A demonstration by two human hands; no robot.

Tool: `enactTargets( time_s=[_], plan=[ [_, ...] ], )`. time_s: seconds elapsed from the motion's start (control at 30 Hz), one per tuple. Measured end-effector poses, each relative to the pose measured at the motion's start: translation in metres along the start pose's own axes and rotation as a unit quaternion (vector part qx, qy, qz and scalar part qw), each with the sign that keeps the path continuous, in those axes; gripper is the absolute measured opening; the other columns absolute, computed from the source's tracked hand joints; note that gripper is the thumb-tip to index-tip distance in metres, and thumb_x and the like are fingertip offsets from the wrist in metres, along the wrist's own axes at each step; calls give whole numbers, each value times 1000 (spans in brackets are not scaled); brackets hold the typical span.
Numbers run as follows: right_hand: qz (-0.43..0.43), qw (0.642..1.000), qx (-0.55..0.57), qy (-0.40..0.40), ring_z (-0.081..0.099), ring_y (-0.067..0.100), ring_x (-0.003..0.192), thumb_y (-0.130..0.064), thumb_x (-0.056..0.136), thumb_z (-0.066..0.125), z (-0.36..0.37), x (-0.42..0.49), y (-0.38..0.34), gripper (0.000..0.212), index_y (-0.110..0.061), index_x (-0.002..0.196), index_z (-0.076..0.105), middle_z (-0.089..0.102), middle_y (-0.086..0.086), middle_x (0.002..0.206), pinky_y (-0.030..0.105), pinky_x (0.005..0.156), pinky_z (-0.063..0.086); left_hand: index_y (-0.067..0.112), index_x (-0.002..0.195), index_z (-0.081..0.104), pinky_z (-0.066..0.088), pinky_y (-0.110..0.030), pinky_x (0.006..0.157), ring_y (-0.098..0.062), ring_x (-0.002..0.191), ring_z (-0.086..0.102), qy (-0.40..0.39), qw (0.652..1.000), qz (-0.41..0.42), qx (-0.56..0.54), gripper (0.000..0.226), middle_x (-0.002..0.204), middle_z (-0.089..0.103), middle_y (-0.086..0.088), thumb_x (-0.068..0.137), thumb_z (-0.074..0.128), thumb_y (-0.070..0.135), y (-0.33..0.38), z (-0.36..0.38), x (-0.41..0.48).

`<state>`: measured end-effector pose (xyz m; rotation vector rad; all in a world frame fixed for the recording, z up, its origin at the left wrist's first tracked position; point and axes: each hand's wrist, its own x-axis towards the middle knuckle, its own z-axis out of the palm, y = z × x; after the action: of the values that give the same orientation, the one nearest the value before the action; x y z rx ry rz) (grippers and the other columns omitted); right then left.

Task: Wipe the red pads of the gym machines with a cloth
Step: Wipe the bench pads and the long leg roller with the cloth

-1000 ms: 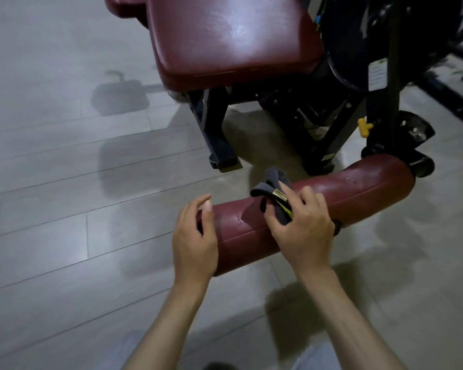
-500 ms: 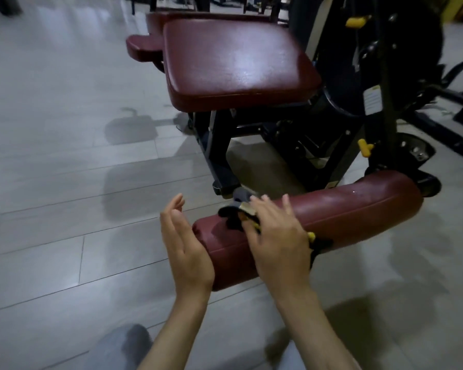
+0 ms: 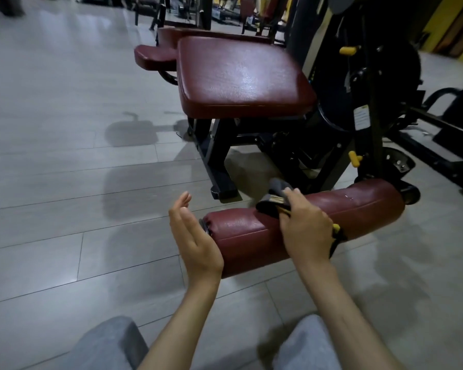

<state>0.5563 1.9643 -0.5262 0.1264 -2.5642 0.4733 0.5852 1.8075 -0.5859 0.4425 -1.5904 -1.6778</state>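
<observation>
Head view here: the right hand point(image 3: 306, 228) has its fingers pressed down on a dark cloth point(image 3: 275, 194) on top of the red roller pad point(image 3: 358, 206), which sits low by the floor. The left hand point(image 3: 193, 236) is flat, fingers together, just beside the roller's near end; can't tell if it's touching. I'd say brace that end so the roller doesn't spin, then drag the cloth along its full length and around the underside. Count: one cloth, one roller pad, one big seat pad point(image 3: 241, 78), one smaller pad point(image 3: 153, 56) behind it, two hands.
</observation>
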Motion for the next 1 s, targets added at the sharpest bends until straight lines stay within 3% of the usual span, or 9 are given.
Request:
enactTargets(
  time_s=[0.13,0.3,0.43,0.53,0.6,0.77,0.83,0.93,1.0],
  plan=[
    [-76,995,64,-10,76,22,97,-4,83,76,18,-31,-65,33,-8,116,73,76,10,112,26,80,57,19,143,46,33,-20,114,-7,136,45,-15,1000,-14,-20,55,141,53,4,108,16,49,2,-3,2],
    [-190,977,94,3,68,22,119,-18,95,64,33,-50,-89,32,-6,125,70,72,11,126,35,99,57,23,136,47,37,-23,108,-4,127,48,16,999,-32,-25,48,133,54,5,109,16,47,-6,-34,20],
    [-262,961,84,15,69,19,118,-9,98,47,24,-32,-48,36,-8,125,70,73,8,125,33,98,57,24,128,52,39,-23,101,-4,119,51,-21,999,-8,46,46,121,57,8,109,18,49,13,-25,31],
    [-199,979,32,11,73,23,108,5,82,59,12,0,14,47,-9,125,71,74,8,120,40,91,61,31,110,53,41,-24,90,3,101,50,-114,983,37,138,38,103,55,16,110,20,50,27,2,33],
    [-122,992,-21,6,75,28,95,5,82,66,-1,24,63,47,-13,125,71,76,7,113,41,80,62,32,102,53,41,-26,83,1,93,51,-167,964,48,201,38,95,54,15,109,21,53,27,10,31],
    [71,996,-49,18,70,39,85,-4,90,65,-19,54,115,33,-13,121,71,74,16,91,36,69,49,28,95,56,37,-16,71,-3,85,52,-178,951,32,249,48,91,57,13,105,20,59,21,12,29],
    [56,998,-22,22,71,35,87,-1,88,68,-15,45,93,38,-13,124,71,76,15,93,34,75,53,22,95,60,42,-19,71,-9,87,57,-177,954,24,241,57,92,63,6,104,19,61,22,14,28],
    [-39,998,49,-6,74,22,89,3,81,72,-5,19,39,47,-16,125,71,78,6,102,22,81,51,19,98,62,43,-22,72,-10,88,58,-180,954,18,241,61,94,65,0,104,18,62,23,14,27],
    [-118,988,94,-29,75,18,92,2,80,73,0,4,10,45,-14,122,72,78,3,107,21,85,53,20,97,61,42,-22,71,-6,84,56,-183,952,18,244,61,94,66,-1,104,18,62,23,14,28]
  ],
)
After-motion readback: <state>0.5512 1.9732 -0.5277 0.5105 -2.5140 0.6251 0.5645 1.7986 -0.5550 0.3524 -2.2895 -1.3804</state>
